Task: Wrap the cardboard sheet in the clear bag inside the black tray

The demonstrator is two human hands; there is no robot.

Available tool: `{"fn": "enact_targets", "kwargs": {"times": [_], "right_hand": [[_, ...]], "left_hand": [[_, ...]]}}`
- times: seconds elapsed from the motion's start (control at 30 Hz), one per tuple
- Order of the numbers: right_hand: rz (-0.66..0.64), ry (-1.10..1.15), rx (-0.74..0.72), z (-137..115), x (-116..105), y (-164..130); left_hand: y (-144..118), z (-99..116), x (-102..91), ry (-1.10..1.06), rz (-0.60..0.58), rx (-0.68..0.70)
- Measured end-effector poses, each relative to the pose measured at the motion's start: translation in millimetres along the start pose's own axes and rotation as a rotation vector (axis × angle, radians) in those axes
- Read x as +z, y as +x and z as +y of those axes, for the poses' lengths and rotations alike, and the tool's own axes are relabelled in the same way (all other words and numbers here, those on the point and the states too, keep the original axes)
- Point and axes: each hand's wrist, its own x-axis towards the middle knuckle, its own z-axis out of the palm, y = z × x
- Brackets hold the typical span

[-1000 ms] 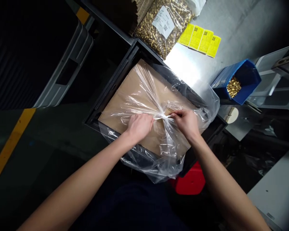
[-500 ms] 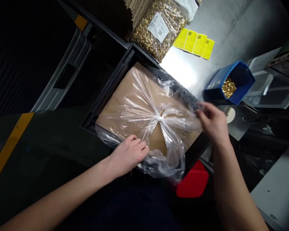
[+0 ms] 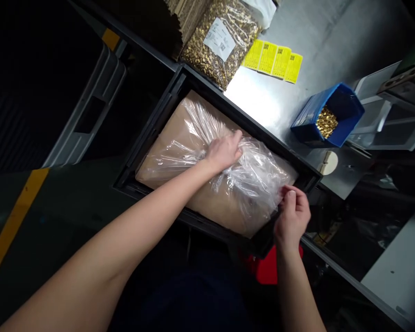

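Observation:
A black crate (image 3: 148,133) holds a clear plastic bag (image 3: 259,180) lying over a brown cardboard sheet (image 3: 180,138). My left hand (image 3: 224,150) presses down on the bunched middle of the bag, fingers curled into the plastic. My right hand (image 3: 292,216) pinches the bag's loose edge at the crate's near right corner. The plastic now lies inside the crate walls.
A grey metal table (image 3: 280,101) lies beyond the crate. On it are a bag of small brass parts (image 3: 221,41), several yellow labels (image 3: 273,60) and a blue bin (image 3: 328,117) with brass parts. A red object (image 3: 268,269) sits below the crate. A grey tote (image 3: 93,106) stands left.
Both hands let go of the tied knot. The plastic that hung over the crate's edges has been pushed inside. My left hand moved onto the bag's middle, my right to the near right corner.

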Motion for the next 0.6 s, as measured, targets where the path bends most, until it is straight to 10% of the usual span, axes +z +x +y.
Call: {"fn": "enact_targets", "kwargs": {"times": [0.2,0.37,0.6], "right_hand": [[-0.289,-0.522,-0.413,-22.7,41.8,30.3],[-0.182,-0.666,-0.334,1.3,92.0,75.6],[-0.333,-0.377,-0.271,-22.8,57.1,73.9]], "left_hand": [[12.3,17.7,-24.8,0.141,0.021,-0.222],[-37.5,31.3,-58.0,0.268,0.043,0.182],[-59.2,-20.9,-48.8,0.46,-0.164,0.303]]}}
